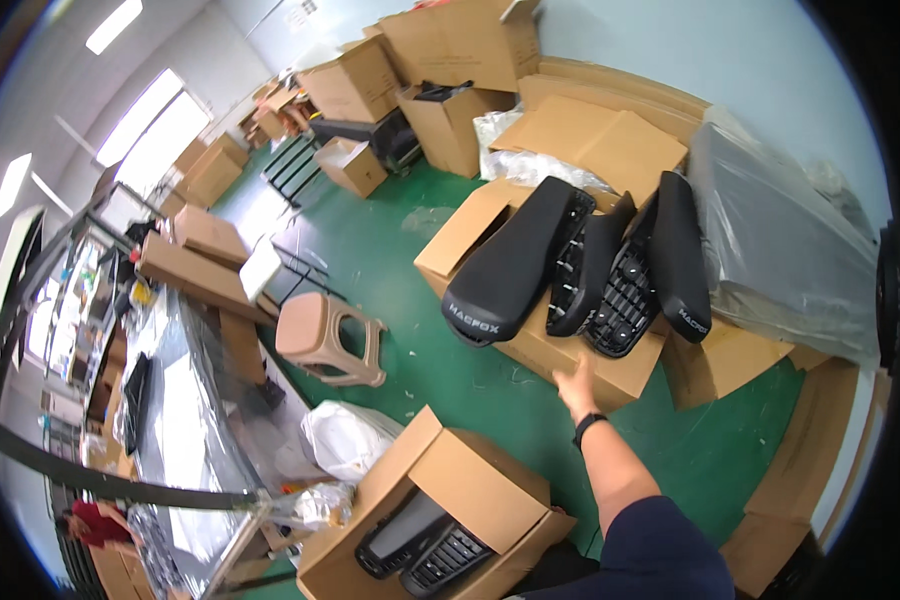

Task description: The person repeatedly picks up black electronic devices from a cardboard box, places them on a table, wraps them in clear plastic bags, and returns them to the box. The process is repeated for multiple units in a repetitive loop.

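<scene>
Fingers [583, 366] of the right hand [575, 388] are spread with the thumb apart, grasping nothing, at the near edge of a box [628, 374]; contact with it cannot be confirmed. Left hand out of view.

Four black seats [515, 270] rest across the box, projecting at its near edge. The leftmost lies cover up; others are tilted, with ribbed undersides exposed. Judged fairly light: stiff shell, padded top with slight give, cover likely smooth and prone to scuffing. Firmest hold probably at the shell's rim or ribs.

Second box [480, 485], flap raised, contains two more seats.

Floor [460, 395]: green, with small scraps. On it stand a tan stool [308, 325] and a white sack [350, 440]. A grey film-wrapped stack [770, 230] leans by the pale wall [670, 45].
</scene>
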A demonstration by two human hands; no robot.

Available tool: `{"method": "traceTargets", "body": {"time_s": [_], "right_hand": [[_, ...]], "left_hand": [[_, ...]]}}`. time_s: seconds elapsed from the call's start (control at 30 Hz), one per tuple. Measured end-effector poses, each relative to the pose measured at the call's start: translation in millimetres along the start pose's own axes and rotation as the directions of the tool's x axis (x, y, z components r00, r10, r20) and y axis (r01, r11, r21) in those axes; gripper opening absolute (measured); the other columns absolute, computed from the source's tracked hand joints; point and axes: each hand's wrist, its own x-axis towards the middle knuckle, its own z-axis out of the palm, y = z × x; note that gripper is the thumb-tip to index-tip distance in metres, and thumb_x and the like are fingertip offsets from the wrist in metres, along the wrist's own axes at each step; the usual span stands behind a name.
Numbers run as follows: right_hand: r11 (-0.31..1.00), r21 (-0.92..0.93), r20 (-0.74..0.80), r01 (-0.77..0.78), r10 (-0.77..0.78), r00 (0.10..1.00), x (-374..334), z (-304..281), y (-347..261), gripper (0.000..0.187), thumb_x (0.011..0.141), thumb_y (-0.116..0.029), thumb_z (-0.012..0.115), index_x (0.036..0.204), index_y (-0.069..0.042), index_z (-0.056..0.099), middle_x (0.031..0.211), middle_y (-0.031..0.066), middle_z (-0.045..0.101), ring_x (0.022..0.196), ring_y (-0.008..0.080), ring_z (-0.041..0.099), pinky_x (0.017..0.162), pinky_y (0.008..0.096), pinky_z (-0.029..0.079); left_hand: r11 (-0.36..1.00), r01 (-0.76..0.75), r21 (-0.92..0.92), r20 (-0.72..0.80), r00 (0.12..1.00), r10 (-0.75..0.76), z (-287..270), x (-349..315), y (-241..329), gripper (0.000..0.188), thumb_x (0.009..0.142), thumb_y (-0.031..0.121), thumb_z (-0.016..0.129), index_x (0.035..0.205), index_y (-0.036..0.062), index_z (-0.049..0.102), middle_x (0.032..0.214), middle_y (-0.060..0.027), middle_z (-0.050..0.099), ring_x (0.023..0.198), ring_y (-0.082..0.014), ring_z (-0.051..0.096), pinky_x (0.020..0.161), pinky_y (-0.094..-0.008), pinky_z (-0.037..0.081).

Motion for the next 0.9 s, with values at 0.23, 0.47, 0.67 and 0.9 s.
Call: {"method": "traceTargets", "body": {"time_s": [0.23,0.47,0.67,0.9], "right_hand": [[0.873,-0.425,0.806,-0.240,0.485,0.338,-228,-49,87,0.011,0.079,-0.010,0.060,0.070,-0.009,0.053,0.059,0.0016,0.052,0.049,0.0150,0.054,0.044,0.0306,0.046],[0.825,-0.522,0.812,0.217,0.558,-0.172,-346,-101,143,0.019,0.081,-0.023,0.065,0.088,-0.006,0.066,0.071,0.0038,0.062,0.059,0.0128,0.058,0.051,0.0277,0.049],[0.853,-0.499,0.786,0.150,0.373,0.493,-278,-93,111,0.011,0.086,-0.007,0.055,0.094,-0.003,0.061,0.072,0.0085,0.063,0.056,0.0164,0.060,0.050,0.0303,0.050],[0.933,-0.095,0.554,-0.348,0.340,0.760,-371,-88,2,0.009,0.091,-0.013,0.048,0.090,-0.009,0.057,0.072,0.0051,0.058,0.062,0.0149,0.058,0.054,0.0304,0.050]], "left_hand": [[0.984,-0.048,0.173,0.012,0.999,0.046,10,-31,-128,0.024,0.091,0.023,0.058,0.102,0.0023,0.064,0.092,-0.0098,0.066,0.085,-0.0166,0.061,0.073,-0.0298,0.050],[0.997,0.017,0.075,0.062,0.998,-0.022,0,-33,-215,0.039,0.087,0.035,0.059,0.112,0.0055,0.063,0.094,-0.0118,0.069,0.088,-0.0219,0.065,0.078,-0.0332,0.050],[0.999,-0.013,0.048,0.018,1.000,0.012,-27,-26,-281,0.043,0.086,0.037,0.060,0.114,0.0045,0.062,0.099,-0.0173,0.067,0.093,-0.0276,0.065,0.082,-0.0353,0.050],[0.971,0.050,-0.236,-0.153,0.984,-0.088,-112,-50,-417,0.034,0.084,0.021,0.060,0.108,-0.0024,0.062,0.084,-0.0058,0.066,0.074,-0.0138,0.063,0.066,-0.0265,0.050]]}}
